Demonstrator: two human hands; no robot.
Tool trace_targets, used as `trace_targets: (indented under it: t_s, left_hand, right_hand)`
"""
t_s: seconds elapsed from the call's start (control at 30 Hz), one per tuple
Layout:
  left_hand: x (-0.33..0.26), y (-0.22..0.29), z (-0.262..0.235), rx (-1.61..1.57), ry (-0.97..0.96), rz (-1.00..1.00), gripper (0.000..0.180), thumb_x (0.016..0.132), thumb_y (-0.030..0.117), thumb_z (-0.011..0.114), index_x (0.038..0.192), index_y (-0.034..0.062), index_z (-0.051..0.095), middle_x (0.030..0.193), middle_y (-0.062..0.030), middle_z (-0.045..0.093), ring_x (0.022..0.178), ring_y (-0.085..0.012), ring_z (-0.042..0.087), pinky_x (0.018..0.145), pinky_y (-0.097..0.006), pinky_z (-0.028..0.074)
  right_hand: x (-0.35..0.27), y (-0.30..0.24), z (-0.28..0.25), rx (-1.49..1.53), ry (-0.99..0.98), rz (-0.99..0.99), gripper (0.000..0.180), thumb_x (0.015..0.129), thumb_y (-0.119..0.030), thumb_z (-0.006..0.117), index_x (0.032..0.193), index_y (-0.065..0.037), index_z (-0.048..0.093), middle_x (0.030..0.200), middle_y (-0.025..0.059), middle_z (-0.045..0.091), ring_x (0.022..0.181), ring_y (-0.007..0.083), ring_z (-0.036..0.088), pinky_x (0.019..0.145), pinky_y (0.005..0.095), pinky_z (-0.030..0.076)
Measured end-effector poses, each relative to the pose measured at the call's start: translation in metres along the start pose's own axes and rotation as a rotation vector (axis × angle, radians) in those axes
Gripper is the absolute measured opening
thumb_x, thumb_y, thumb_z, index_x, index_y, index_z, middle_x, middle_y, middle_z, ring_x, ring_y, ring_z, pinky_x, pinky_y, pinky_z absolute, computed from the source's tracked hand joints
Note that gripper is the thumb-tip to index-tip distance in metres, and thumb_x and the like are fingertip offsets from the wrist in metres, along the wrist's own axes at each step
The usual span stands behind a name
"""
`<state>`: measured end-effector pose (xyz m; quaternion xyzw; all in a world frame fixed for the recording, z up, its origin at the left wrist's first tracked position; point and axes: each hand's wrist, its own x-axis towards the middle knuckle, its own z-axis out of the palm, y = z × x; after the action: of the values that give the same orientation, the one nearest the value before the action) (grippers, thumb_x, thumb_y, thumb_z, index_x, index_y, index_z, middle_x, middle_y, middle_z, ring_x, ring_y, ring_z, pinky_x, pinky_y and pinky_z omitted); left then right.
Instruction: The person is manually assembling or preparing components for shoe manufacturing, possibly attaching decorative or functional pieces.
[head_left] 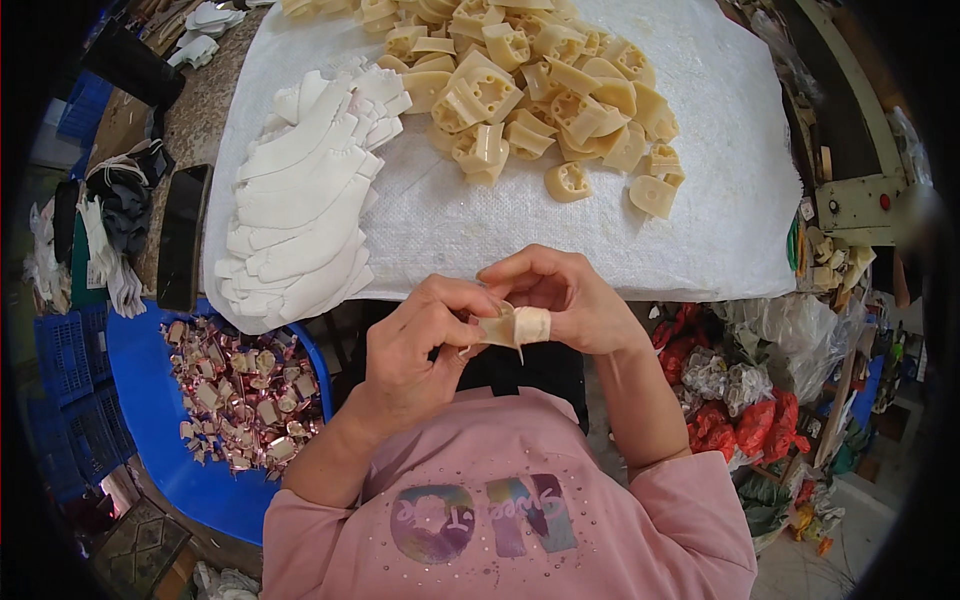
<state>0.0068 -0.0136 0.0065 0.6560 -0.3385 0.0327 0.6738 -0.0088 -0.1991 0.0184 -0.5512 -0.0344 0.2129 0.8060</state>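
Observation:
Both my hands meet over the near edge of the table, in front of my pink shirt. My left hand pinches one side of a cream moulded plastic piece between thumb and fingers. On its other side my right hand grips it with bent fingers; a pale band shows around the right thumb. Beyond my hands lies a heap of similar hollow cream plastic pieces, with several loose ones at its near side. To the left, thin white curved pieces lie overlapping in a fanned stack.
White woven sheeting covers the table. A phone and a black cylinder are at the left. Below them a blue tub holds shiny pink-and-beige pieces. Red and clear plastic bags lie low right, beneath a green metal frame.

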Motion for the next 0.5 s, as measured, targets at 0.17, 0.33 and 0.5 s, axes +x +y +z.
trace_targets:
  t_s: [0.17,0.33,0.5]
  left_hand:
    - [-0.001,0.002,-0.005,0.189,-0.083,0.049,0.022,0.067,-0.018,0.06,0.076,0.0002,0.051,0.084,-0.0126,0.058,0.074,-0.0223,0.06,0.059,-0.025,0.047]
    - [0.0,0.0,-0.003,0.187,-0.032,-0.077,0.019,0.069,-0.013,0.064,0.078,0.0006,0.054,0.086,-0.0135,0.058,0.072,-0.0207,0.058,0.059,-0.024,0.046]
    - [-0.002,0.0,0.005,-0.3,0.35,-0.437,0.01,0.081,-0.003,0.064,0.088,-0.0029,0.057,0.095,-0.0127,0.061,0.083,-0.0131,0.059,0.072,-0.024,0.049]
  right_hand:
    - [0.005,0.004,0.003,-0.179,0.011,-0.037,0.028,0.081,-0.008,0.067,0.105,0.002,0.056,0.091,0.0077,0.062,0.082,0.0117,0.059,0.072,0.0264,0.05]
    - [0.012,0.017,0.008,-0.351,0.215,-0.101,0.026,0.088,-0.013,0.057,0.11,0.0,0.055,0.085,0.0034,0.062,0.079,0.0093,0.057,0.066,0.0236,0.048]
    - [0.009,0.016,0.004,-0.056,0.19,-0.15,0.029,0.092,-0.02,0.054,0.116,-0.004,0.054,0.096,0.0058,0.06,0.087,0.0125,0.056,0.074,0.0263,0.047]
